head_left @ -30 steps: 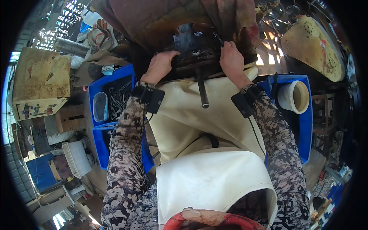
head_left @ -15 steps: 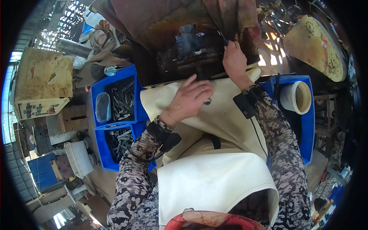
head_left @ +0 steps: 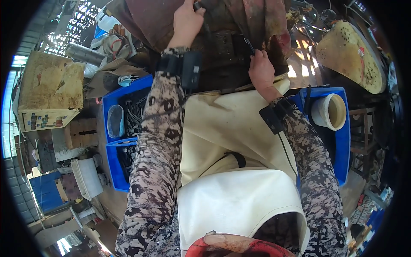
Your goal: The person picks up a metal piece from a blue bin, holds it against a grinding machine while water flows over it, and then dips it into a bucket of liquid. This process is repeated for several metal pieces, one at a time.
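Note:
My left hand [head_left: 188,23] reaches far forward over the dark, wet machine [head_left: 220,55]. Its fingers are closed around a small dark part [head_left: 198,6], whose kind I cannot make out. At the right side of the machine, my right hand [head_left: 261,70] pinches a slim dark metal piece [head_left: 248,45] that points up and away. Reddish-brown stained cloth [head_left: 171,19] drapes over the machine's far side. A cream apron [head_left: 235,137] covers my lap up to the machine's near edge.
Left stand blue bins [head_left: 112,96] holding many thin metal pieces [head_left: 136,109] and a clear oval container [head_left: 115,120]. To the right, another blue bin [head_left: 346,145] holds a white bucket [head_left: 329,112]. A rusty yellowish control box [head_left: 51,88] is farther left, a pale perforated seat-shaped panel [head_left: 353,58] far right.
My left hand has moved from above the apron, forward and left over the machine, and closed on a dark part. My right hand has stayed almost in place with the metal piece.

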A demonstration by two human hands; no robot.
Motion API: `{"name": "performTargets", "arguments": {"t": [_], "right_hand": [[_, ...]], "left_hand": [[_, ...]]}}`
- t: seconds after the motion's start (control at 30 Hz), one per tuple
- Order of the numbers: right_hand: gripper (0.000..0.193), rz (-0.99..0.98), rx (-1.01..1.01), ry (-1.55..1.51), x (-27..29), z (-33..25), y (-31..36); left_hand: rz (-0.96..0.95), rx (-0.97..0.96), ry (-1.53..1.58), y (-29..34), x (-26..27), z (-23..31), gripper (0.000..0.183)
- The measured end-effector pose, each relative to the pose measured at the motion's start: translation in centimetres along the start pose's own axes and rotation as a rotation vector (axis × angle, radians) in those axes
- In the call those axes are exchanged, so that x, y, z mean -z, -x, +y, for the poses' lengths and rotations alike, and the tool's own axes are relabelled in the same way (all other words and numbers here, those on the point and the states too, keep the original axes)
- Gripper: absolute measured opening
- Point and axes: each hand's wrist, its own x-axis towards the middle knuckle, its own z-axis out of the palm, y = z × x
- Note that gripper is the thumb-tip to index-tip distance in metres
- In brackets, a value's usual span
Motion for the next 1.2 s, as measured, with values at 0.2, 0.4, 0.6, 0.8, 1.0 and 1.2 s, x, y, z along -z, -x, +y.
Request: {"name": "performTargets", "arguments": {"t": [0.2,0.4,0.6,0.8,1.0,1.2], "right_hand": [[0.019,0.010,0.014,-0.132,-0.4,0.8,0.0],[0.016,0.072,0.096,-0.315,-1.3,2.2,-0.5],[0.013,-0.030,-0.006,-0.517,-1.3,2.7,-0.8],[0.017,0.053,0.067,-0.374,-0.8,2.0,-0.6],[0.020,0.045,0.031,-0.367,-0.5,1.4,-0.6],[0.019,0.008,0.052,-0.330,-0.9,1.5,-0.7]], "left_hand": [[-0.154,0.283,-0.407,-1.8,0.1,-0.9,0.032],[-0.184,0.225,-0.486,-2.4,0.4,-1.4,0.035],[-0.089,0.093,-0.503,-1.5,0.2,-2.9,0.039],[-0.167,0.102,-0.413,6.4,1.5,-2.4,0.039],[-0.416,0.446,-0.157,17.6,1.7,0.5,0.019],[-0.340,0.670,-0.022,19.2,0.9,0.1,0.017]]}}
